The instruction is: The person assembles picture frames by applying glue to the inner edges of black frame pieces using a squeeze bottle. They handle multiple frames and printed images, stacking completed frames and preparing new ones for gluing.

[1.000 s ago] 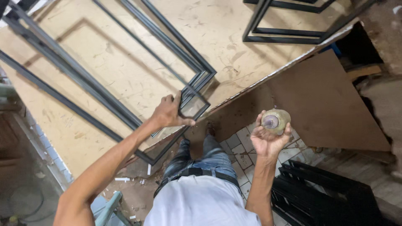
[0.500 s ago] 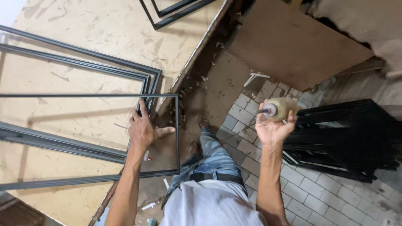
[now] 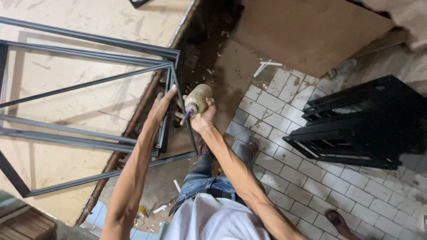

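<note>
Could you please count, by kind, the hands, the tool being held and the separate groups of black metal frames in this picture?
Hands: 2, left hand on the frame, right hand holding the tool
Round handheld tool: 1
Groups of black metal frames: 2, frames on the workbench and a stack on the tiled floor
Total: 5

The left hand is gripping the corner of a dark metal frame, which is lying across a pale work board to its left. Just beside it, the right hand is clutching a dusty round bottle, nozzle pointing at the frame's upright bar. Right of both hands, stacked black frames are sitting on the tiled floor.
</note>
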